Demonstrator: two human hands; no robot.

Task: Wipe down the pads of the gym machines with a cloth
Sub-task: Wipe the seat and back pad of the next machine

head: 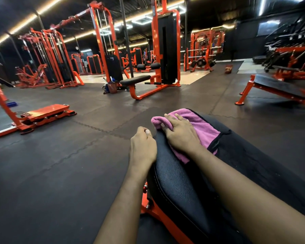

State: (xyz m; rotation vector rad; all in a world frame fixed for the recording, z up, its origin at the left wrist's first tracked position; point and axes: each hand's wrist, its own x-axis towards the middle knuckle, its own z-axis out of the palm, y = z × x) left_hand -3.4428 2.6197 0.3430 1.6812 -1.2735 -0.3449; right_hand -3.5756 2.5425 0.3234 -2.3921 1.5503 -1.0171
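A: Pink cloth [201,131] where?
B: Far end of black pad [174,182]. R hand [180,132] clutches its bunched edge; L hand [143,147] curled on pad's side, bracing
A: Tip?
B: Flatten cloth, long overlapping strokes, incl. seams

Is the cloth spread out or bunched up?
Mostly spread: the cloth lies flat on the pad, with its far-left edge bunched in the right hand.

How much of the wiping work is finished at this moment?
Nothing looks visibly finished. In hand: the right hand grips the pink cloth on the black pad, the left hand holding its edge. Left: the pulldown seat and the sloped bench beyond.
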